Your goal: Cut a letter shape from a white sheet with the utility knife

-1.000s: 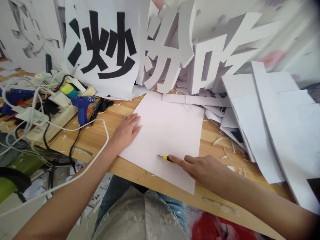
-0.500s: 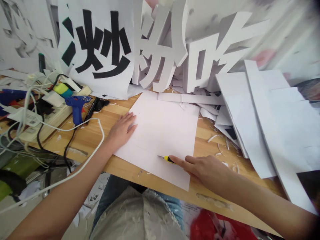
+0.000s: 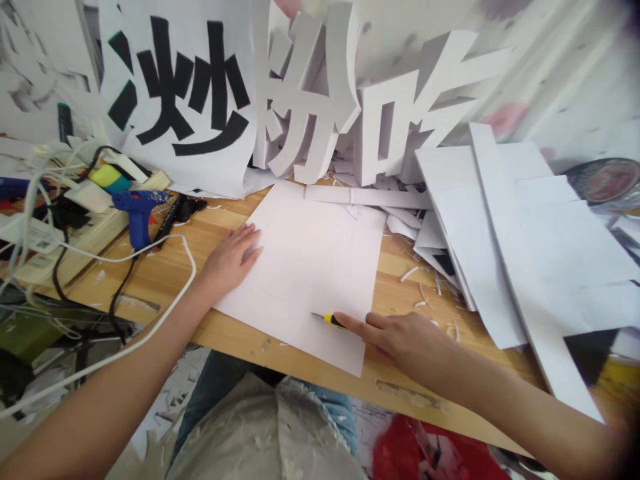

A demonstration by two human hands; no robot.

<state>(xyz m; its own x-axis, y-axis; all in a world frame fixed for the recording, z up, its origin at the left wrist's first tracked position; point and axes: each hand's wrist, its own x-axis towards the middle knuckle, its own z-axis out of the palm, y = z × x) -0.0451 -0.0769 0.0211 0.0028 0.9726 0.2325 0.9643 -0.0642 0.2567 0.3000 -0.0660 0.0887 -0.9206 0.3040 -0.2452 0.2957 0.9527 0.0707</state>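
A large white sheet (image 3: 310,267) lies flat on the wooden table (image 3: 170,273), near its front edge. My left hand (image 3: 233,260) rests on the sheet's left edge with its fingers spread. On the right, my right hand (image 3: 395,333) is closed round a yellow and black craft knife (image 3: 333,321), index finger stretched along it. The knife's thin blade points left, at or just above the lower part of the sheet. Faint lines show on the paper left of the blade.
Behind stand white block characters (image 3: 320,100) and a sheet with black characters (image 3: 200,80). A blue glue gun (image 3: 140,213), a power strip (image 3: 75,250) and loose cables are at left. White boards (image 3: 460,207) and paper scraps lie at right.
The whole view has shifted, so everything sits a little further left. Both hands and the knife keep nearly the same places on the sheet.
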